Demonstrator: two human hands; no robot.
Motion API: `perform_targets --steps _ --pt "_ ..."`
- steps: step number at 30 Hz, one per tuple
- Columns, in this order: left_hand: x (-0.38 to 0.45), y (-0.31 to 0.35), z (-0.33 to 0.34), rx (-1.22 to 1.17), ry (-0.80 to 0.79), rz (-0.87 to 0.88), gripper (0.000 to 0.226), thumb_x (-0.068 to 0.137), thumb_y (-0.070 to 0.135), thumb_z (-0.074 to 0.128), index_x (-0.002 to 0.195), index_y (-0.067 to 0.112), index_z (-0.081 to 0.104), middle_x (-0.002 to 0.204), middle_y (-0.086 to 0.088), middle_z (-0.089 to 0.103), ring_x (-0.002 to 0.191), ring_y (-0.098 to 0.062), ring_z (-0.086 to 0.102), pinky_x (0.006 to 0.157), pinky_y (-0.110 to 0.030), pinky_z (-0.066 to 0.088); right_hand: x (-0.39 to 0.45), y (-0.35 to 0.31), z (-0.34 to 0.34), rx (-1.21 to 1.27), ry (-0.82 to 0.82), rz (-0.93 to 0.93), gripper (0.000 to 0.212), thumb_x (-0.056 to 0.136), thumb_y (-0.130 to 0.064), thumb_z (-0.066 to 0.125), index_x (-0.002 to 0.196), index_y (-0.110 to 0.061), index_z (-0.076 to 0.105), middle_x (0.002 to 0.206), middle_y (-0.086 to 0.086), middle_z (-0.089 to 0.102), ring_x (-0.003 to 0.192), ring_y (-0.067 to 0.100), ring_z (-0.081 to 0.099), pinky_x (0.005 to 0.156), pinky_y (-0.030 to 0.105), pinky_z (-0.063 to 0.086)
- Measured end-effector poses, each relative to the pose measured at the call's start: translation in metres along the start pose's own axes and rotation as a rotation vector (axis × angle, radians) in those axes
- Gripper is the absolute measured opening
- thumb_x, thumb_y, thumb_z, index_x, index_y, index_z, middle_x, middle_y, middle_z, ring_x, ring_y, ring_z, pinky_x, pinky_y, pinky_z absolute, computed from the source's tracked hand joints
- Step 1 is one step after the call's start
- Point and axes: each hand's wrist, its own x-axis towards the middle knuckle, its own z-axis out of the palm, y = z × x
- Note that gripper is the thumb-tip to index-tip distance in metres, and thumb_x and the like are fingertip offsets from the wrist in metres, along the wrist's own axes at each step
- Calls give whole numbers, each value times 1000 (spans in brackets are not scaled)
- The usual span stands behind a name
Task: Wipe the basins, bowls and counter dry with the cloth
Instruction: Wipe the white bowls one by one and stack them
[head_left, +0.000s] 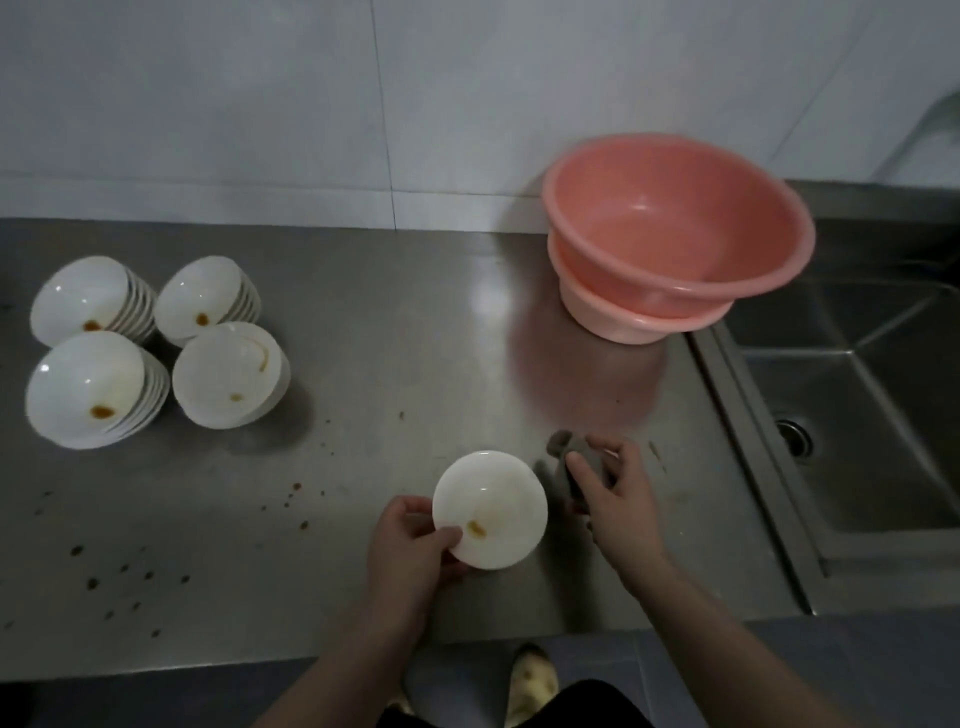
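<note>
The fingers (447, 538) of the left hand (410, 545) are curling round the near-left rim of a white bowl (491, 509), the thumb lying over the rim's inner edge and the other fingers tucked beneath, so the bowl is being held tilted just above the desk (395, 332). A small brown smear is sitting low inside that bowl. Just beside it, the right hand (618, 499) is gripping a grey cloth (569, 457); its fingers are bending over the bunched fabric, and one end of the cloth is sticking out past the fingertips toward the far side. The cloth is resting on the steel surface, close to the bowl but apart from it.

Further out, brown drops (296, 488) are lying scattered across the near-left part of the desk. At the far left, four stacks of white bowls (150, 348) are standing close together, the top bowl of each showing a brown stain. At the far right of the desk, two pink basins (675, 234) are sitting nested, one inside the other, the upper one tilting slightly. Right of them, a steel sink (857, 405) is sunk below the surface, its drain showing. A white tiled wall (260, 104) is running behind everything.
</note>
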Motion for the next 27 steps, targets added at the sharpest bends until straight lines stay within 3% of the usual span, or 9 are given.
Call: perform_targets --steps 3,7,11,15,17,21,23,25,27 --pt "-5 -6 4 73 48 62 26 78 -4 68 95 8 52 93 -17 64 78 -32 67 57 -48 58 0 9 -3 -115 -73 -53 35 76 -12 76 95 -34 55 99 -10 65 91 6 64 79 30 53" --pt "-6 1 -1 244 72 173 25 82 27 73 100 21 56 92 2 67 76 -21 68 53 -42 58 2 -1 3 -301 -141 -268 34 71 -10 73 95 -29 58 103 -5 56 89 -2 54 71 6 39" --pt "-1 9 -5 403 30 291 12 93 30 57 103 33 62 88 5 70 69 -17 68 62 -44 59 -6 -11 20 -649 -183 -622 26 75 -24 70 100 -26 61 98 -9 56 80 8 55 66 25 43" --pt "3 7 -1 510 6 318 24 95 22 51 114 32 62 98 0 71 77 -23 67 72 -46 58 -5 8 38 -982 -83 -959 12 70 -28 66 80 -20 66 76 -4 61 71 21 51 64 30 26" --pt "1 7 1 509 22 333 23 95 17 49 105 34 62 93 1 70 74 -22 67 71 -46 57 -3 11 46 -1006 -88 -950 10 68 -26 69 75 -20 67 69 -3 62 65 22 53 62 30 23" --pt "2 2 4 496 83 371 22 92 10 50 94 19 69 81 0 70 73 -18 66 69 -47 55 -5 0 63 -1072 -238 -788 16 70 -40 59 69 -26 68 61 -6 63 56 15 60 51 24 36" --pt "4 1 5 495 102 360 24 90 10 48 88 20 70 73 0 69 67 -18 66 62 -47 56 -11 -6 65 -1043 -391 -675 20 80 -41 58 85 -28 72 80 -7 68 72 14 64 54 23 41" --pt "7 2 4 530 134 374 26 88 9 47 89 19 71 74 -1 69 66 -20 65 61 -46 56 -10 -8 59 -1003 -573 -605 27 90 -42 52 109 -34 69 108 -8 67 100 15 60 71 27 43" --pt "7 6 2 581 152 380 26 88 7 48 94 15 72 78 -3 69 68 -21 64 64 -43 56 -1 -10 45 -1006 -719 -688 26 88 -39 56 109 -34 71 112 -7 65 112 19 53 80 29 38"
